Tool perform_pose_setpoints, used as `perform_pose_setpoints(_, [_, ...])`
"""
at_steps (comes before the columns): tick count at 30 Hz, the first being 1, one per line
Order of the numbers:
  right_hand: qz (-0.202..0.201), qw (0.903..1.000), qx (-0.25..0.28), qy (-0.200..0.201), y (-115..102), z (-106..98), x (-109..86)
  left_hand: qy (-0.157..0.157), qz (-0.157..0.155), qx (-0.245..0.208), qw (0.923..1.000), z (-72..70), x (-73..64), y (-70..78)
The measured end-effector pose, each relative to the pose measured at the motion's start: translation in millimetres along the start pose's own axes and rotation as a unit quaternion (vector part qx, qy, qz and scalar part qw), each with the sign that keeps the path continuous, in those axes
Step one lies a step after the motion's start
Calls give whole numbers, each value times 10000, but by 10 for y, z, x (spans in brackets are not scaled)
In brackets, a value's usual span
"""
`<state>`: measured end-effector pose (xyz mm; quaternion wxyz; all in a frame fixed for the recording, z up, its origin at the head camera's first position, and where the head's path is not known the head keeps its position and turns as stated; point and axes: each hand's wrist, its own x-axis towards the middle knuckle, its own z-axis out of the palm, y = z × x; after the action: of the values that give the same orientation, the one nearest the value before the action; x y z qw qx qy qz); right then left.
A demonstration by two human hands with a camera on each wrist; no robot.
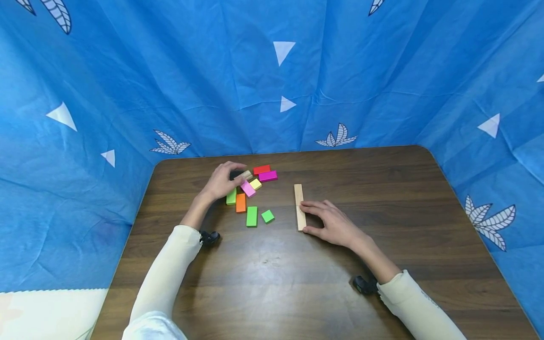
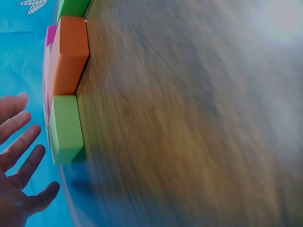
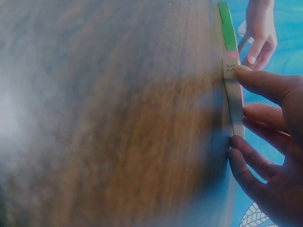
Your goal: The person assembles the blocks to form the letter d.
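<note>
left hand (image 1: pixel 222 182): fingers spread, tan wooden block (image 1: pixel 247 175) right by the tips, like 3 o'clock | right hand (image 1: pixel 333 224): touching two end-to-end plain blocks (image 1: pixel 299 194) at its 9, can't tell if pinched | they run 12-to-6, right's way closer

Left hand (image 1: pixel 219 182) loosely spread, right hand (image 1: pixel 333 223) pinching, both lowered

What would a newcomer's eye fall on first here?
Probably the bright blue curtain behind and beside the table. Next, the cluster of colorful blocks left of the table's middle, then the two pale wooden blocks end to end on their right, which the right grip touches.
</note>
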<state>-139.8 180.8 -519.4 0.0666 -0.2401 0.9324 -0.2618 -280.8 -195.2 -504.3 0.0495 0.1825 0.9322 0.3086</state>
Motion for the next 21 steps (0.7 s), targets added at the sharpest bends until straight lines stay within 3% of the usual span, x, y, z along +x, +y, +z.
perform_pose_setpoints(7, [10, 10000, -32, 13, -5, -12, -8, -9, 198, -83, 9998, 99, 140, 130])
perform_pose_setpoints(15, [57, 10000, -25, -63, -22, -23, 3, 67, 294, 239, 9993, 162, 258, 278])
perform_pose_setpoints(21, [88, 9999, 1, -100, -14, -17, 4, -96, 243, 628, 9977, 215, 292, 374])
